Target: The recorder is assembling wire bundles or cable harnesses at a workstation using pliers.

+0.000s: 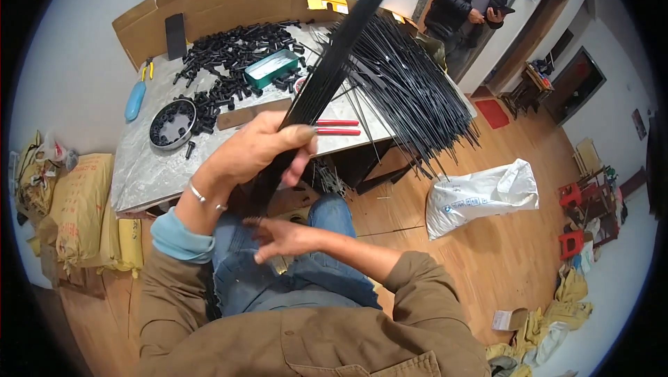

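Gripping a bundle of thin black rods [327,77] at the frame's centre, the left hand [261,147] was clamped around it, tilted toward the upper right. The right hand [282,236] hovered just below, fingers spread, over the lap; more black rods [410,91] lay fanned on the table [149,168].

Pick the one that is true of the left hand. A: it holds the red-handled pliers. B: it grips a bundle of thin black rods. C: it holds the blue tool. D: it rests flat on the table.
B: the left hand is closed around a bundle of black rods raised over the lap, while the red-handled pliers lie untouched on the table.
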Demonstrator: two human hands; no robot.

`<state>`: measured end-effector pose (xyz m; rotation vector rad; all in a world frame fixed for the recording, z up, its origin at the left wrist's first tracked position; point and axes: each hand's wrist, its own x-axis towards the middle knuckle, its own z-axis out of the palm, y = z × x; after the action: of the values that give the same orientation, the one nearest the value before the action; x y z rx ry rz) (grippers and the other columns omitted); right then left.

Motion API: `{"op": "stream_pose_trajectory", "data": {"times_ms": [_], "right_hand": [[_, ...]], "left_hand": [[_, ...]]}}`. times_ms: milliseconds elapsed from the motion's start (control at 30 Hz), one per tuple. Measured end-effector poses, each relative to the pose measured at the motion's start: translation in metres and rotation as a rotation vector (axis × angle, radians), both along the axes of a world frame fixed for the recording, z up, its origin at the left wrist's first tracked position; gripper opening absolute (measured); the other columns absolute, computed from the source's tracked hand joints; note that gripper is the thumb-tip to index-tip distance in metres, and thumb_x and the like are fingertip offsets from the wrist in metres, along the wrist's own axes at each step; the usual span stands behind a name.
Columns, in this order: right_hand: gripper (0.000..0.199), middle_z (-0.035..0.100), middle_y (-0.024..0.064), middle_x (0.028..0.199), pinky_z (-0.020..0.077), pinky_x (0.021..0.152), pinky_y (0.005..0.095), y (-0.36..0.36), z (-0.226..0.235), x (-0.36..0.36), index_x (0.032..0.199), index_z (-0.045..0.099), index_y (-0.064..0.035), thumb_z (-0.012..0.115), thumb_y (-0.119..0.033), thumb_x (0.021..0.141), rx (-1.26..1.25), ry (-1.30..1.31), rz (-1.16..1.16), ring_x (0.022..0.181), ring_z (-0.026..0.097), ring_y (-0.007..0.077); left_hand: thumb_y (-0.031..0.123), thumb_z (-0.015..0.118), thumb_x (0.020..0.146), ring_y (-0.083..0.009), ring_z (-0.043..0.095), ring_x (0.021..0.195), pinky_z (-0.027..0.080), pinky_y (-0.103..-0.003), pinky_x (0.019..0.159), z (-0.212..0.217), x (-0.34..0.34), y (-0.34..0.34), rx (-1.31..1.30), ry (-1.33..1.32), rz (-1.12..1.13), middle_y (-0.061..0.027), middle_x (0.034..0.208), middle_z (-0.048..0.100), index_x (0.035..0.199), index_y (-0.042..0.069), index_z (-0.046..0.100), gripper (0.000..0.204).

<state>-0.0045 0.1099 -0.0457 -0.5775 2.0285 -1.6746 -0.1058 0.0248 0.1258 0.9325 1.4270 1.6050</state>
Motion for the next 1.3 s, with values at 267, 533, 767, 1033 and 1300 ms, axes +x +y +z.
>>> {"op": "stream_pose_trajectory", "data": {"times_ms": [267,533,767,1033,1300], "right_hand": [[0.038,0.063,0.0096,0.103,0.0463,0.086,0.03,0.03,-0.099,-0.03,0.119,0.058,-0.0025,0.063,-0.023,0.087,0.311,-0.357,-0.017,0.095,0.056,0.0146],[0.059,0.059,0.0179,0.119,0.0394,0.095,0.0386,-0.014,-0.162,0.055,0.119,0.053,0.0016,0.065,-0.043,0.082,0.373,-0.444,0.39,0.111,0.052,0.0293],[0.053,0.061,0.0154,0.112,0.0433,0.089,0.0387,-0.009,-0.15,0.028,0.119,0.054,-0.0007,0.066,-0.039,0.083,0.322,-0.423,0.439,0.102,0.056,0.0265],[0.054,0.056,0.0191,0.125,0.0414,0.094,0.0418,-0.019,-0.144,0.066,0.128,0.05,-0.0078,0.053,-0.044,0.089,0.604,-0.324,0.604,0.115,0.052,0.0325],[0.044,0.061,0.0181,0.112,0.0439,0.086,0.0416,-0.024,-0.159,0.089,0.119,0.055,-0.0057,0.056,-0.038,0.089,0.568,-0.196,0.499,0.102,0.056,0.0302]], "left_hand": [[0.032,0.055,0.094,-0.0152,0.061,0.064,0.051,-0.029,0.062,-0.116,0.007,0.004,0.083,-0.071,0.226,-0.0051,0.07,0.06,0.088,0.002,0.058,0.031],[0.034,0.053,0.095,-0.0212,0.063,0.071,0.052,-0.035,0.068,-0.201,0.075,-0.066,0.086,-0.299,0.492,-0.0104,0.073,0.062,0.087,0.001,0.055,0.034],[0.041,0.056,0.092,-0.0216,0.065,0.074,0.053,-0.034,0.071,-0.18,0.081,-0.072,0.1,-0.154,0.545,-0.0113,0.075,0.064,0.09,0.0,0.055,0.041],[0.038,0.054,0.094,-0.0215,0.065,0.076,0.053,-0.035,0.072,-0.184,0.107,-0.072,0.037,-0.177,0.44,-0.0119,0.079,0.065,0.092,0.0,0.057,0.038],[0.04,0.058,0.091,-0.0182,0.058,0.056,0.048,-0.029,0.053,-0.134,0.094,-0.058,0.202,-0.272,0.475,-0.0057,0.063,0.055,0.086,0.002,0.054,0.039]]}}
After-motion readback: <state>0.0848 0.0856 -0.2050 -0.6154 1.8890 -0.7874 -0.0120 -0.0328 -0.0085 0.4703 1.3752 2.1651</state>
